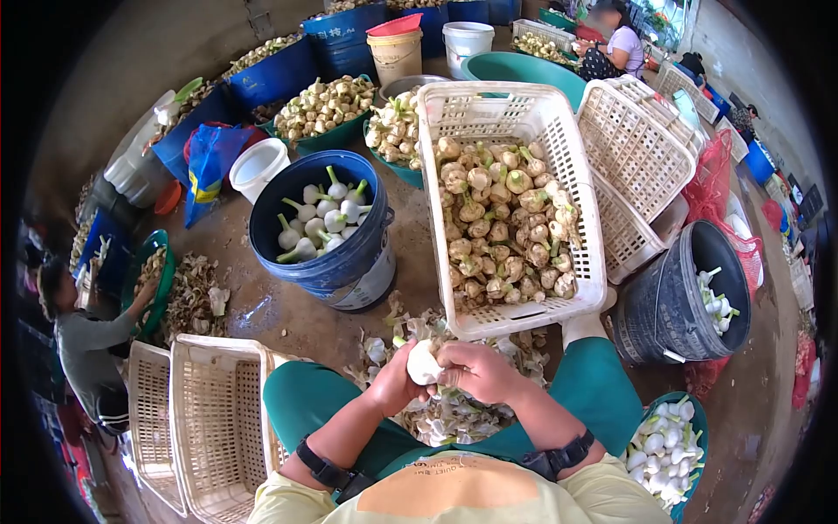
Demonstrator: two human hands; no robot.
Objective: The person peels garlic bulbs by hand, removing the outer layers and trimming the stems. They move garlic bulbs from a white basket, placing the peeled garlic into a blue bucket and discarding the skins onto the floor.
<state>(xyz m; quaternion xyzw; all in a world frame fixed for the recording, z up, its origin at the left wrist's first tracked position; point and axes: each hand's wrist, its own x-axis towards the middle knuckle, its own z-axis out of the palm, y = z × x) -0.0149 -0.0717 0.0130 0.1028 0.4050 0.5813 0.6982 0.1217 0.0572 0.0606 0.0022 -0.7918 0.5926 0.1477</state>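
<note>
My left hand (395, 382) is closed round a white garlic bulb (424, 363), its short green stem pointing up to the left. Thumb and fingers of my right hand (478, 370) press on the bulb's right side; the fingertips are partly hidden. Under both hands lies a heap of loose garlic skins (454, 420) between my knees. Just beyond them, a white plastic crate (522, 320) tilts toward me, holding many brownish unpeeled garlic bulbs (497, 229). A blue bucket (325, 272) with clean white bulbs stands to the left of the crate.
On the right are a dark bucket (650, 306) and a basin of white garlic (665, 450). Crates (218, 428) stand at left; more crates (642, 148) lean at right. Tubs of garlic (323, 109) line the back. A person (92, 349) sits at left, another (621, 51) at back right.
</note>
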